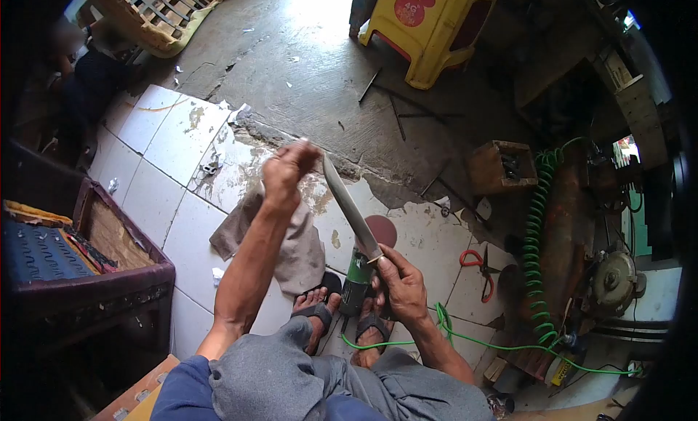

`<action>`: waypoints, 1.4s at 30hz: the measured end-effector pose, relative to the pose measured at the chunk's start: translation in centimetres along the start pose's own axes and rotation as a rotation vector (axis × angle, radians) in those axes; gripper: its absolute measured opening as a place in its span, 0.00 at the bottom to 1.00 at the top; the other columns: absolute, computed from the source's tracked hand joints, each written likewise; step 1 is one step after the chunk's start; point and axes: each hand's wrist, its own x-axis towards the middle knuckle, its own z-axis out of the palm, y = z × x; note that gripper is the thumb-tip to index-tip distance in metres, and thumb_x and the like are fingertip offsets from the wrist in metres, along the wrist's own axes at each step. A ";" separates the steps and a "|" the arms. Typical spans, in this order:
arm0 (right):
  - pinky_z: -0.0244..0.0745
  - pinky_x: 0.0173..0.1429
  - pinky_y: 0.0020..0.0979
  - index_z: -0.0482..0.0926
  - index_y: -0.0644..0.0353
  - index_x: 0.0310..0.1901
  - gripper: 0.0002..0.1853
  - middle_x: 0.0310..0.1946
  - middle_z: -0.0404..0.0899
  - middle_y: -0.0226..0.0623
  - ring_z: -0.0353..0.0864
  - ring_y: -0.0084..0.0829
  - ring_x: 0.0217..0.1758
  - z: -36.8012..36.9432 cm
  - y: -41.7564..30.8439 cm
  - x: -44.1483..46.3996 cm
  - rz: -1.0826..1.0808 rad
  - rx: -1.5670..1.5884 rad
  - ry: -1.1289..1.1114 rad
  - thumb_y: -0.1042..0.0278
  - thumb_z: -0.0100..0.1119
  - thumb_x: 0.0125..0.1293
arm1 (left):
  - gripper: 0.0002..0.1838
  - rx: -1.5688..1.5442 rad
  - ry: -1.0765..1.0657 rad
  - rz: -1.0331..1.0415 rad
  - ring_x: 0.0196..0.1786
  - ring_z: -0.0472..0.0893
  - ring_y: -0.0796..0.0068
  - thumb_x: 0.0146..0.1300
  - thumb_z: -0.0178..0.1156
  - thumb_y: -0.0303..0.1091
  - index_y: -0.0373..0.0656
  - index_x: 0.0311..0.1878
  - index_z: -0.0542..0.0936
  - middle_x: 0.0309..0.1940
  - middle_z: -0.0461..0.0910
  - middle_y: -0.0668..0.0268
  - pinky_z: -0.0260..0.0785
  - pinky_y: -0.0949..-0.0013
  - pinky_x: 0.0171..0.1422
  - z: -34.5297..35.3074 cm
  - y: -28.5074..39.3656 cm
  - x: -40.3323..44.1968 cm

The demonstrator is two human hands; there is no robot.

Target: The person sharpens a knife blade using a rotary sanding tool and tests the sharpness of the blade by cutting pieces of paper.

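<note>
My right hand point(406, 289) is closed round the handle end of a long, slightly curved knife point(350, 208), whose blade points up and away to the left. By the blade's tip is my left hand point(289, 172), its fingers curled and partly blurred; whether they touch the blade I cannot tell. Below the knife, between my sandalled feet, stands a green angle grinder point(356, 279) with a reddish-brown disc point(381, 232), partly hidden by the blade and my right hand. A grey-brown cloth point(298, 255) lies on the tiles under my left forearm.
Red-handled scissors point(486, 274) lie on the tiles at right. Near them are a wooden box point(502, 166), a coiled green hose point(536, 261) and a green cord point(480, 342). A yellow stool point(436, 35) stands ahead. Dark upholstered furniture point(94, 283) is at left; another person point(91, 79) sits beyond.
</note>
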 end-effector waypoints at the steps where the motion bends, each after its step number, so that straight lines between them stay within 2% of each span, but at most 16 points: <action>1: 0.71 0.27 0.19 0.71 0.63 0.74 0.25 0.32 0.79 0.28 0.75 0.15 0.22 -0.1 0.0 -0.4 0.003 0.003 -0.007 0.60 0.56 0.83 | 0.12 0.034 0.099 0.093 0.41 0.89 0.69 0.73 0.68 0.41 0.41 0.45 0.88 0.37 0.90 0.62 0.81 0.67 0.54 -1.1 -0.1 1.2; 3: 0.72 0.28 0.20 0.71 0.63 0.74 0.26 0.32 0.79 0.28 0.75 0.16 0.23 -0.3 0.3 -0.4 0.007 0.010 -0.018 0.60 0.57 0.82 | 0.14 0.421 0.201 0.263 0.41 0.90 0.67 0.75 0.67 0.42 0.40 0.46 0.89 0.37 0.91 0.63 0.79 0.66 0.54 -4.2 -0.2 2.4; 5: 0.73 0.29 0.22 0.72 0.63 0.72 0.25 0.31 0.79 0.28 0.77 0.18 0.25 -0.2 1.3 0.2 -0.385 -0.036 0.066 0.59 0.60 0.80 | 0.23 1.116 0.211 0.469 0.51 0.89 0.58 0.71 0.70 0.49 0.37 0.54 0.88 0.47 0.91 0.55 0.78 0.58 0.59 -8.3 -1.4 1.3; 7: 0.74 0.32 0.22 0.75 0.63 0.64 0.21 0.30 0.78 0.27 0.78 0.19 0.28 -0.4 -0.3 0.0 -0.131 0.171 -0.061 0.58 0.61 0.79 | 0.29 1.843 0.309 0.647 0.61 0.85 0.52 0.62 0.74 0.56 0.45 0.58 0.88 0.54 0.88 0.52 0.75 0.54 0.67 -12.8 -6.0 -0.2; 9: 0.70 0.34 0.22 0.75 0.63 0.60 0.18 0.33 0.79 0.29 0.75 0.17 0.31 -0.4 0.2 0.9 0.099 -0.058 -0.107 0.57 0.58 0.80 | 0.29 1.737 0.182 0.563 0.55 0.87 0.51 0.59 0.76 0.56 0.46 0.57 0.89 0.48 0.90 0.53 0.77 0.56 0.64 -15.6 -7.6 -2.6; 11: 0.70 0.33 0.24 0.75 0.61 0.56 0.14 0.32 0.78 0.29 0.75 0.19 0.31 0.3 1.7 1.9 0.051 -0.060 -0.161 0.59 0.56 0.81 | 0.27 1.505 0.243 0.226 0.46 0.90 0.52 0.60 0.75 0.54 0.44 0.55 0.89 0.40 0.90 0.53 0.81 0.56 0.56 -17.6 -6.8 -3.5; 12: 0.72 0.33 0.27 0.75 0.62 0.55 0.14 0.29 0.78 0.28 0.77 0.21 0.30 1.3 1.6 2.6 -0.169 -0.131 -0.158 0.60 0.55 0.82 | 0.19 1.288 0.332 0.399 0.38 0.90 0.59 0.67 0.70 0.47 0.43 0.52 0.89 0.33 0.89 0.54 0.82 0.58 0.47 -15.1 -4.1 -5.5; 13: 0.75 0.34 0.30 0.75 0.62 0.55 0.13 0.27 0.78 0.28 0.79 0.23 0.29 2.1 1.6 3.0 -0.380 -0.202 -0.154 0.60 0.55 0.82 | 0.14 1.264 0.405 0.115 0.38 0.91 0.64 0.74 0.64 0.40 0.41 0.50 0.89 0.31 0.90 0.57 0.82 0.60 0.47 -12.5 -0.9 -7.7; 14: 0.78 0.34 0.40 0.75 0.62 0.55 0.14 0.28 0.83 0.37 0.84 0.35 0.28 2.8 1.4 3.6 -0.370 -0.287 -0.110 0.60 0.59 0.79 | 0.15 1.064 0.305 0.088 0.41 0.91 0.65 0.76 0.62 0.39 0.39 0.54 0.88 0.36 0.90 0.59 0.82 0.62 0.49 -13.0 0.3 -8.7; 16: 0.80 0.37 0.42 0.76 0.62 0.56 0.16 0.29 0.84 0.42 0.86 0.41 0.30 4.5 0.2 4.7 -0.519 -0.587 -0.052 0.60 0.61 0.77 | 0.16 0.864 0.212 0.083 0.44 0.91 0.67 0.78 0.59 0.38 0.38 0.57 0.86 0.40 0.91 0.60 0.82 0.63 0.50 -12.6 2.6 -10.8; 18: 0.81 0.40 0.51 0.76 0.62 0.58 0.20 0.32 0.84 0.55 0.87 0.57 0.36 6.7 -0.3 5.5 -0.678 -0.943 0.012 0.61 0.68 0.70 | 0.23 -0.086 -0.043 -0.158 0.59 0.87 0.63 0.81 0.56 0.43 0.34 0.67 0.79 0.57 0.87 0.58 0.79 0.61 0.63 -9.7 4.7 -14.1; 19: 0.80 0.37 0.52 0.77 0.62 0.56 0.19 0.31 0.84 0.51 0.87 0.55 0.33 7.7 -0.1 5.6 -0.659 -1.074 -0.001 0.63 0.67 0.69 | 0.29 -0.296 -0.172 -0.222 0.71 0.78 0.58 0.84 0.48 0.49 0.34 0.72 0.73 0.69 0.79 0.52 0.71 0.54 0.76 -8.1 5.8 -15.7; 23: 0.79 0.34 0.51 0.76 0.62 0.51 0.17 0.29 0.83 0.45 0.86 0.51 0.31 10.0 0.6 5.8 -0.751 -1.146 0.002 0.63 0.67 0.67 | 0.37 -0.821 -0.348 -0.366 0.76 0.71 0.53 0.84 0.38 0.57 0.32 0.78 0.66 0.73 0.73 0.47 0.60 0.46 0.83 -9.9 3.5 -17.2; 28: 0.75 0.34 0.40 0.76 0.59 0.48 0.13 0.28 0.80 0.34 0.85 0.37 0.32 10.3 1.7 5.6 -0.920 -1.345 0.061 0.63 0.62 0.66 | 0.19 -0.351 -0.265 -0.196 0.63 0.82 0.66 0.79 0.58 0.31 0.34 0.67 0.73 0.59 0.82 0.60 0.77 0.64 0.69 -8.6 1.9 -16.5; 37: 0.74 0.35 0.35 0.79 0.63 0.51 0.17 0.27 0.79 0.29 0.83 0.29 0.30 8.9 2.6 4.6 -1.031 -1.672 0.051 0.66 0.61 0.63 | 0.13 -0.035 -0.016 -0.310 0.52 0.87 0.70 0.74 0.63 0.23 0.32 0.58 0.82 0.51 0.87 0.58 0.82 0.68 0.61 -6.7 1.5 -15.2; 42: 0.72 0.35 0.33 0.80 0.61 0.50 0.15 0.26 0.77 0.27 0.82 0.27 0.29 8.8 2.6 4.3 -0.998 -1.697 0.061 0.64 0.60 0.64 | 0.12 -0.179 0.037 -0.251 0.48 0.89 0.68 0.72 0.63 0.20 0.32 0.56 0.83 0.48 0.89 0.57 0.86 0.66 0.55 -7.9 0.7 -12.7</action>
